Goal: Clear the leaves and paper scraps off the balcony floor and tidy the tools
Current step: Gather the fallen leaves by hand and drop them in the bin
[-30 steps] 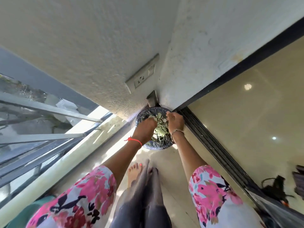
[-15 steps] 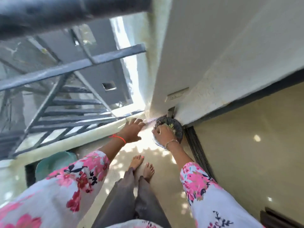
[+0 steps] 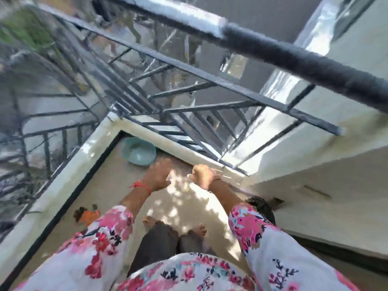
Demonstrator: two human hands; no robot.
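Frame is v. blurry. My left hand (image 3: pixel 158 175) is out over the balcony floor (image 3: pixel 109 185), fingers stretched fwd and fairly wide, holding nothing I can make out. My right hand (image 3: pixel 204 177) is just beside it, apart, near the far kerb; fingers look curled, but I can't tell if they pinch anything. A dark round bowl (image 3: pixel 261 205) sits on the floor at the right edge against the wall, partly hidden by my right sleeve; contents not readable. A teal basin (image 3: pixel 138 152) is in the far corner under the railing (image 3: pixel 210 80). An orange thing (image 3: pixel 88 215) lies at the floor's left edge, too smeared to ID.
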